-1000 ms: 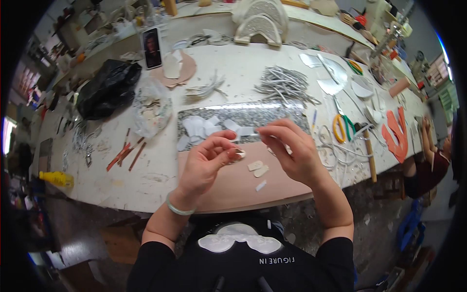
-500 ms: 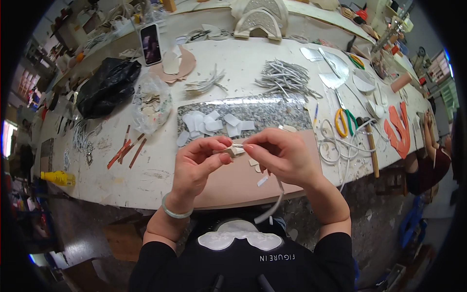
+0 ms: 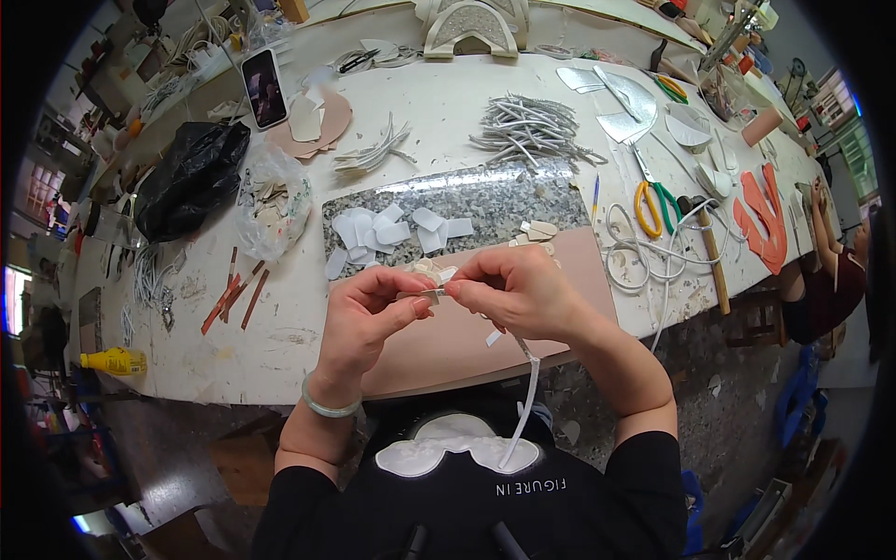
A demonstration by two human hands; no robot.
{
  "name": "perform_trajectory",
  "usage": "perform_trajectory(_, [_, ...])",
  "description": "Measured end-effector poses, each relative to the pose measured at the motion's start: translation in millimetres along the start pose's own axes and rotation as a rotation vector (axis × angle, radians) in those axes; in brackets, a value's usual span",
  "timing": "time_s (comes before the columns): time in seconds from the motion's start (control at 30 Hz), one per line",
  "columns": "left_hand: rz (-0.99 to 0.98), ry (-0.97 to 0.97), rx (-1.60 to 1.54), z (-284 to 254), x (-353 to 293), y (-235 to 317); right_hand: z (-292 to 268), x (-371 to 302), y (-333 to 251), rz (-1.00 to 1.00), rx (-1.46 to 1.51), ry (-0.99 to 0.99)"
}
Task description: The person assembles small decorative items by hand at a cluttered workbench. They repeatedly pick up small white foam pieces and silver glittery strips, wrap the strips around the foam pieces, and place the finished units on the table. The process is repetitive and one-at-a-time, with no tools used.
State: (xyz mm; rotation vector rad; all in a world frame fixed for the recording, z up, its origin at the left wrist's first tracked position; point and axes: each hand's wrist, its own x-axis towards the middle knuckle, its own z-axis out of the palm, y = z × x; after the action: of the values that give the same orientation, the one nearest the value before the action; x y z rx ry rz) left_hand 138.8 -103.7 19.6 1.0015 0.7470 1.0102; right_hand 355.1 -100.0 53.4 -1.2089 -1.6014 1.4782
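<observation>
Cream-coloured and tiny, the small piece (image 3: 432,295) hangs between two pinches above the pinkish mat (image 3: 581,271)! Left hand (image 3: 359,315) nips it between thumb and fingertips, right hand (image 3: 521,291) squeezes thumb and forefinger together at its other end, probably so it can't twist. Down from under the right hand trails a white strip (image 3: 530,397); whether curled fingers grip it, I can't tell. White tabs (image 3: 359,229) lie loose on the granite slab (image 3: 527,191), handily near, it seems.
</observation>
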Motion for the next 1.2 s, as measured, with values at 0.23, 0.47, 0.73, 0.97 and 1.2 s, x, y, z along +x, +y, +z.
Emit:
perform_trajectory(0.23, [-0.023,0.012,0.000,-1.4,1.8,-1.5,-0.3,-0.2,-1.2,-0.054,-0.032,0.009])
perform_trajectory(0.47, [-0.035,0.013,0.016,-1.8,2.3,0.6,-0.5,1.0,-0.4,-0.045,-0.043,-0.004])
perform_trajectory(0.73, [0.009,0.025,0.043,0.1,2.2,-0.5,-1.9,2.3,-0.1,-0.005,-0.007,-0.063])
perform_trajectory(0.97, [0.027,0.001,0.093,0.7,2.8,-2.2,-3.1,4.5,-6.2,0.027,-0.126,-0.153])
perform_trajectory(1.2, [-0.076,0.010,0.056,9.4,-2.9,15.2,-1.1,1.6,-4.9,-0.193,-0.208,-0.074])
